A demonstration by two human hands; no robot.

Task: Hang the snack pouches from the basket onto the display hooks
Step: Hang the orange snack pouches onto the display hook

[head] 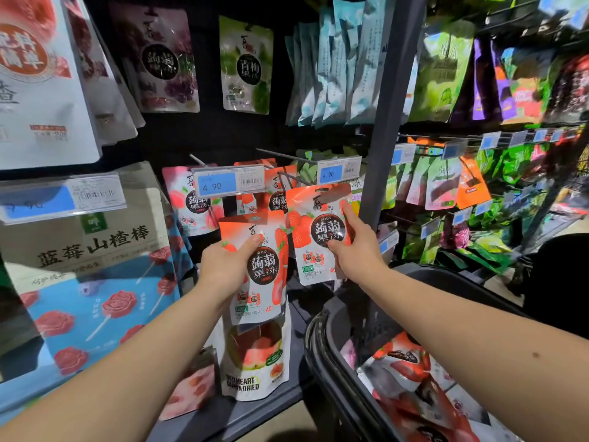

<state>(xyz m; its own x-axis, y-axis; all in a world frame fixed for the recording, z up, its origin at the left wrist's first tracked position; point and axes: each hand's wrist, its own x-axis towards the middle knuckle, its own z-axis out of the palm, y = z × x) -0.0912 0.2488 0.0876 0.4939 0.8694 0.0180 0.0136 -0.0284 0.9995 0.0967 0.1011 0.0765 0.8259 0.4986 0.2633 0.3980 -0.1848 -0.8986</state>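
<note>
My left hand (224, 266) grips a red-and-white strawberry jelly pouch (264, 272) by its left edge, held upright in front of the shelf. My right hand (357, 250) grips a second identical pouch (315, 237) by its right edge, raised higher, its top just below a display hook (287, 175). Matching pouches (277, 189) hang on that hook behind a 4.90 price tag (228, 181). The dark basket (322, 355) sits at lower right with several more red pouches (411, 371) inside.
A grey upright post (389, 116) stands right of the hook bay. Pink peach pouches (188, 199) hang to the left, a watermelon bag (258, 358) stands below, large boxes (83, 250) fill the left. Another hook (280, 154) with a 4.90 tag (339, 172) juts out.
</note>
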